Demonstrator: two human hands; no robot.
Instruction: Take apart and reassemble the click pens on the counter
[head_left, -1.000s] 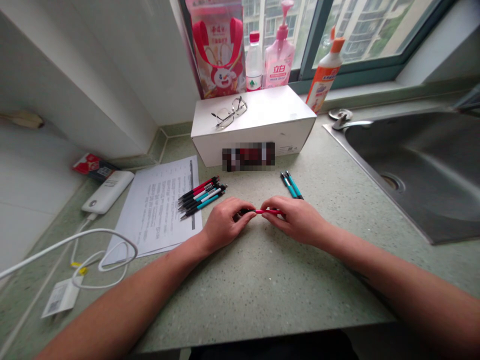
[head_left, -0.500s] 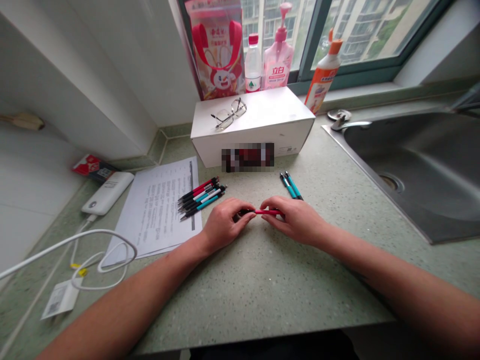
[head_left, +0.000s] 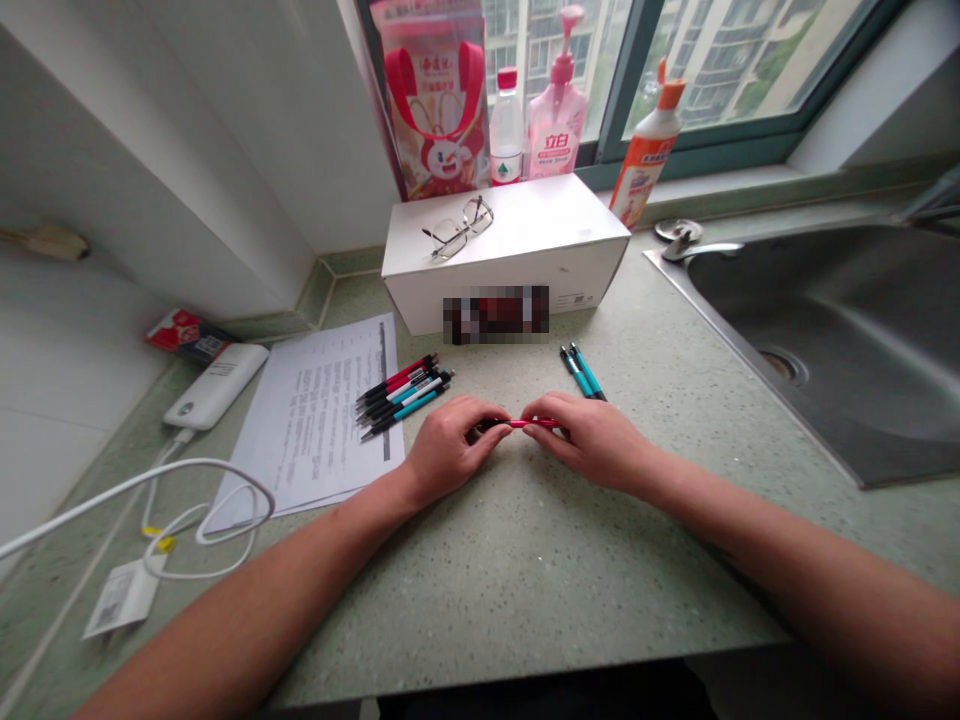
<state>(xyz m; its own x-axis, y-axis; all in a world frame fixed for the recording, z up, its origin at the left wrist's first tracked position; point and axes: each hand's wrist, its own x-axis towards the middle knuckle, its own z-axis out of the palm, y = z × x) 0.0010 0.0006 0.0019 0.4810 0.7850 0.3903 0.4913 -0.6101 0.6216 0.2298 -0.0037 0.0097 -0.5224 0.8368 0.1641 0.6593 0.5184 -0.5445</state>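
Nearest the camera, two bare forearms reach in over the speckled green stone counter [head_left: 525, 580] and meet at its middle. The left hand [head_left: 448, 447] and the right hand [head_left: 592, 438] each close around one end of a slim red plastic pen [head_left: 529, 423], which lies level between them just above the counter; only a short red stretch and a dark bit by the left fingers show. Both hands are curled, fingertips pinching the barrel, not spread. As a judgement, working this pen well calls for a firm pinch on each half, the hands kept in line along the barrel and low over the counter, so that small inner parts do not spring away or roll toward the steel sink [head_left: 840, 330].

Just beyond the right hand lie two teal pens [head_left: 583, 370], side by side. Left of the left hand a bundle of red, black and teal pens [head_left: 403, 392] rests on the edge of a printed paper sheet [head_left: 315, 420]. Farther back stands a white cardboard box [head_left: 517, 250] with wire-framed glasses [head_left: 457, 226] on top
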